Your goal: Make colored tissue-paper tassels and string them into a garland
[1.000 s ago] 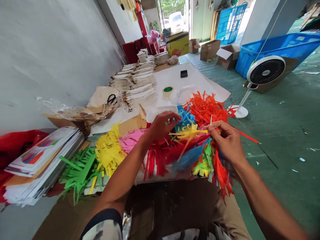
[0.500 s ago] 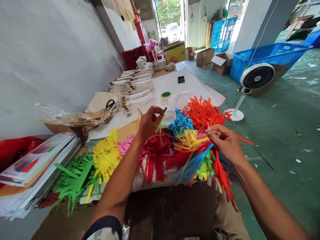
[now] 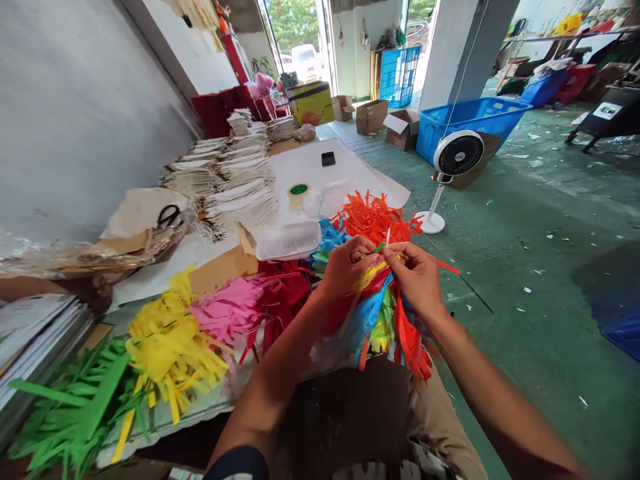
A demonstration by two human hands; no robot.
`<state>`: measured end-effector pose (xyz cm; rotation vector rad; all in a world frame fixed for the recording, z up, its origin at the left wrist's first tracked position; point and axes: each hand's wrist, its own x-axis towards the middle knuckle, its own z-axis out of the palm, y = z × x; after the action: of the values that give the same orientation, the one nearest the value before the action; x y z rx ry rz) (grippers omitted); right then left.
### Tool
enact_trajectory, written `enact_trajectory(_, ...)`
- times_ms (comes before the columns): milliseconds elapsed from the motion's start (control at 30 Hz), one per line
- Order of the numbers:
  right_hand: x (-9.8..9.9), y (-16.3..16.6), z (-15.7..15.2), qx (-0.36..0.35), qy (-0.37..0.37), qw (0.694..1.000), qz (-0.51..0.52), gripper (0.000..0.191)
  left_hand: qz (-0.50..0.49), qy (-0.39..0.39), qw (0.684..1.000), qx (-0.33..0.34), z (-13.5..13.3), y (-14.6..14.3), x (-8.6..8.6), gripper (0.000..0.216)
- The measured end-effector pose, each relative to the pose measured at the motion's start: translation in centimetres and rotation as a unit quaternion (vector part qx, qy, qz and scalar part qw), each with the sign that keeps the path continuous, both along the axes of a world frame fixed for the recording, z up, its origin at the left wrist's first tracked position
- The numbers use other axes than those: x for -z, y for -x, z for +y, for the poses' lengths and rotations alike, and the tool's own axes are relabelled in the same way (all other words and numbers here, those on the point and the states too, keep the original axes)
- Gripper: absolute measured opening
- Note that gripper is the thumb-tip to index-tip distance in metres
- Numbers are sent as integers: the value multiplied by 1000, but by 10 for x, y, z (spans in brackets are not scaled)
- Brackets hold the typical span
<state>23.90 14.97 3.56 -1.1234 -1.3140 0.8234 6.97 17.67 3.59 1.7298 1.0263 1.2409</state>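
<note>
My left hand point(image 3: 350, 267) pinches a small green strip point(image 3: 380, 247). Close against it, my right hand point(image 3: 416, 277) has thumb and forefinger closed on a thin white piece point(image 3: 388, 236), perhaps a cord end, that points upward. Below the hands hang fringed tassels: a blue one point(image 3: 373, 310), a yellow-green one point(image 3: 383, 327) and an orange-red one point(image 3: 413, 343). How they join to the white piece is hidden by my fingers. Behind the hands lies an orange fringe pile point(image 3: 370, 213). Dark red fringe point(image 3: 285, 300) lies left of my left hand.
Pink point(image 3: 227, 310), yellow point(image 3: 173, 333) and green fringe point(image 3: 85, 400) lie along the table's left. A clear plastic box point(image 3: 289, 241), tape roll point(image 3: 299, 191), phone point(image 3: 328, 159), scissors point(image 3: 169, 215) and paper stacks point(image 3: 245, 173) sit farther back. A fan point(image 3: 459, 155) stands at right.
My left hand has moved right with the green strip and now meets my right hand at the white piece. The camera view has turned to the right.
</note>
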Motion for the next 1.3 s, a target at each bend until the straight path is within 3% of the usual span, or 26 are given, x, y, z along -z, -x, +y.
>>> enact_trajectory(633, 3, -6, 3, -62, 23, 997, -26, 37, -87, 113, 986, 80, 2, 12, -4, 35)
enact_trajectory(1300, 5, -6, 3, -72, 35, 996, -26, 21, -100, 120, 985, 76, 0, 9, -7, 39)
